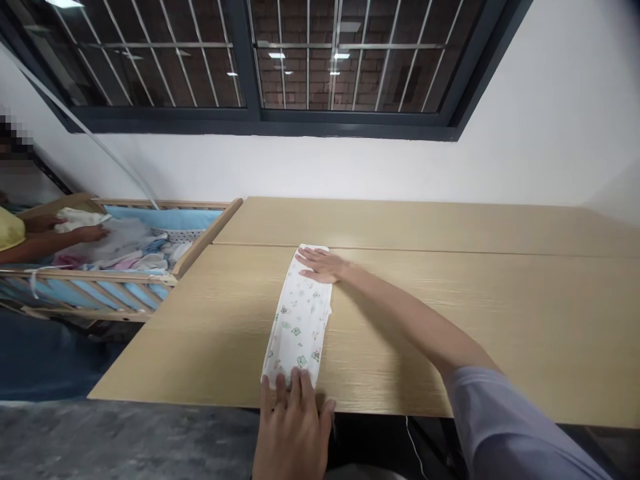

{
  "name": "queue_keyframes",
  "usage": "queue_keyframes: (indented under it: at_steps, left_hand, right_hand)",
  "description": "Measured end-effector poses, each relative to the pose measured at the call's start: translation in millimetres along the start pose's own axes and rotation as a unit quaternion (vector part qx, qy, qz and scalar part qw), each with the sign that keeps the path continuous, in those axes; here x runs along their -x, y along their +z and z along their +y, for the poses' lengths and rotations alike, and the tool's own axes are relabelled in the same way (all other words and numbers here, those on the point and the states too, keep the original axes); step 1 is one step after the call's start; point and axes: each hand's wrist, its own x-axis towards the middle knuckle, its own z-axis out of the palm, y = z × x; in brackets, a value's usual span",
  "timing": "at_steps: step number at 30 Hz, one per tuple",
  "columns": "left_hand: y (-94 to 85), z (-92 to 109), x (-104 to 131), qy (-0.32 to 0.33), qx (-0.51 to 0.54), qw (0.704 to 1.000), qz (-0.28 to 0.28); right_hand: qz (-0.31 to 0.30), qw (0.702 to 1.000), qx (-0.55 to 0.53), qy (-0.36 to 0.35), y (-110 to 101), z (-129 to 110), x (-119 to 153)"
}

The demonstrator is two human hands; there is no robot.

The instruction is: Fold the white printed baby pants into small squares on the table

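Observation:
A white cloth (299, 320) with small green prints lies on the wooden table, folded into a long narrow strip. My right hand (321, 265) rests flat on its far end, fingers stretched toward the left. At the near end, by the table's front edge, my left hand (294, 427) has its fingers out straight over the cloth's edge, thumb apart. Neither hand grips the cloth. What kind of cloth piece it is, I cannot tell from this fold.
Left of the table (475, 300) stands a wooden crib (200, 243) with blue lining and a heap of clothes (135, 250). Another person's hands (90, 233) hold white fabric there. A barred window (350, 120) is above. A white cable (415, 443) hangs below the front edge.

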Motion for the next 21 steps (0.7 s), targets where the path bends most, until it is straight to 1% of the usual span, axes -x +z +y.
queue_keyframes:
  at_steps: [2,4,6,8,10,12,14,16,18,20,21]
  left_hand:
    - [0.4,-3,2,0.008,0.026,1.0,-0.013]
    - [-3.3,-5,1,0.002,0.052,0.999,-0.012]
    - [-11.2,-6,-4,-0.016,0.076,0.997,-0.003]
    - [-21.3,-12,-12,-0.063,0.099,0.993,0.015]
    - [-30.0,-23,-21,-0.106,0.12,0.986,0.049]
    - [-34.2,-39,-27,-0.104,0.141,0.981,0.083]
    - [-33.1,-57,-29,-0.069,0.167,0.979,0.089]
    - [-28.8,-70,-25,-0.042,0.189,0.978,0.077]
    - [-24.1,-78,-20,-0.032,0.197,0.977,0.073]
    - [-22.0,-80,-15,-0.013,0.204,0.976,0.075]
    - [-22.5,-79,-14,0.0,0.21,0.975,0.068]
  right_hand:
    - [-0.002,1.0,0.013,0.013,-5,13,-9]
    - [-0.009,0.999,0.038,0.006,-8,16,-12]
    - [0.006,0.998,0.063,-0.01,-9,8,-8]
    - [0.053,0.995,0.075,-0.027,-8,-10,5]
    - [0.102,0.991,0.069,-0.046,-7,-37,27]
    - [0.11,0.99,0.043,-0.083,-4,-69,58]
    - [0.06,0.987,0.011,-0.147,2,-101,95]
    - [0.02,0.977,0.028,-0.211,12,-128,132]
    - [0.013,0.968,0.08,-0.239,25,-146,166]
    - [0.036,0.964,0.13,-0.23,39,-157,192]
    - [0.053,0.962,0.153,-0.219,45,-160,202]
